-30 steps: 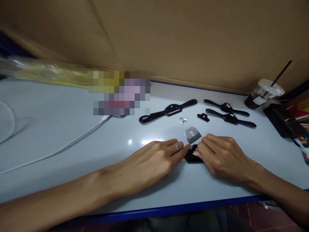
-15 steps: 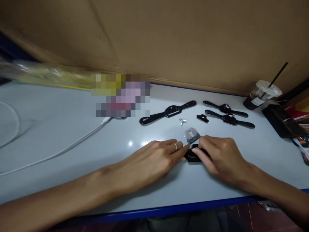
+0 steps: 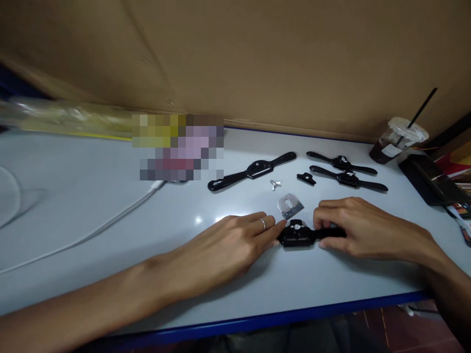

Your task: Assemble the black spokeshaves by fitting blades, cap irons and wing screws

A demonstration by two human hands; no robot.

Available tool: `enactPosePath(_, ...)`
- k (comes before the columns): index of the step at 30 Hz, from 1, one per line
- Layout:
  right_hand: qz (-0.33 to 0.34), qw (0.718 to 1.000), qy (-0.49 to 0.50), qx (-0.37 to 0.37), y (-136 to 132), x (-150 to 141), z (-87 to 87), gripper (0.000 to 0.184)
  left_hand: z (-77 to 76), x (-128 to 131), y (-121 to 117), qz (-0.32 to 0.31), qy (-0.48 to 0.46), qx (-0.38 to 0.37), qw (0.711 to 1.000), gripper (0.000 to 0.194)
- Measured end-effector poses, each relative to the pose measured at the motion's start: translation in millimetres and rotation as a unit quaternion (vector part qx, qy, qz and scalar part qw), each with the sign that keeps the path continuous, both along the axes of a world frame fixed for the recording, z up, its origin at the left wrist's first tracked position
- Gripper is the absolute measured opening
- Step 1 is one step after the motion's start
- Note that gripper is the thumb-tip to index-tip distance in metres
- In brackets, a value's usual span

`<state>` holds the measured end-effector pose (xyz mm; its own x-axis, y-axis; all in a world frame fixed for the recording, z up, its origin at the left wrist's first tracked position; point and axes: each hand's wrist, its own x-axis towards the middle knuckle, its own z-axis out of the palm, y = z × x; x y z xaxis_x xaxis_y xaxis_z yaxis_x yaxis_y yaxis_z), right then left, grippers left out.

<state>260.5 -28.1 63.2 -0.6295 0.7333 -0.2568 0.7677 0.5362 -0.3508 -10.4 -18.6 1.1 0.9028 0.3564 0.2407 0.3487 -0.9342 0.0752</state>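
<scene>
A black spokeshave point(image 3: 298, 236) lies at the front of the table between my hands, a silvery screw showing on its middle. My left hand point(image 3: 246, 238), with a ring on one finger, is closed around its left handle, which is mostly hidden. Around the right handle, my right hand point(image 3: 348, 228) has its thumb and fingers closed. Just behind the tool lies a loose metal blade point(image 3: 290, 206) with a slot. Farther back are a small wing screw point(image 3: 274, 185), a black cap plate point(image 3: 306, 178) and a spokeshave body point(image 3: 258, 168) lacking a blade.
Two more spokeshaves point(image 3: 348, 178) lie at the back right. A lidded drink cup point(image 3: 393, 142) with a straw stands by a black case point(image 3: 423, 180). A white cable point(image 3: 110, 233) crosses the left side, leading to a blurred-out object. Cardboard point(image 3: 257, 63) rises behind the table.
My right hand has slid right from the spokeshave's middle to its right handle, uncovering the screw and body. My left hand keeps its place on the tool. The view has shifted slightly.
</scene>
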Motion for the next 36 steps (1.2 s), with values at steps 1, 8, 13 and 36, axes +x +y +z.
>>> enactPosePath(1, -0.002, 1.0, -0.004, 0.0, -0.6, 0.1, -0.4, 0.007, -0.2, 0.4, 0.0, -0.001, -0.001, 0.006, 1.0, 0.035)
enactPosePath(8, -0.001, 1.0, -0.014, -0.001, -6.1, -1.2, 1.4, 0.01, 2.1, 3.2, -1.3, -0.001, -0.058, 0.061, 0.996, 0.029)
enactPosePath(13, 0.003, 0.999, 0.01, 0.03, -9.8, -3.0, 2.1, 0.012, 6.4, 0.8, 0.1, -0.005, -0.087, 0.12, 0.989, 0.026)
enactPosePath(36, 0.014, 0.997, 0.028, 0.073, -13.3, -2.8, 0.7, 0.012, 12.6, 2.5, 0.8, -0.006, -0.102, 0.142, 0.985, 0.023)
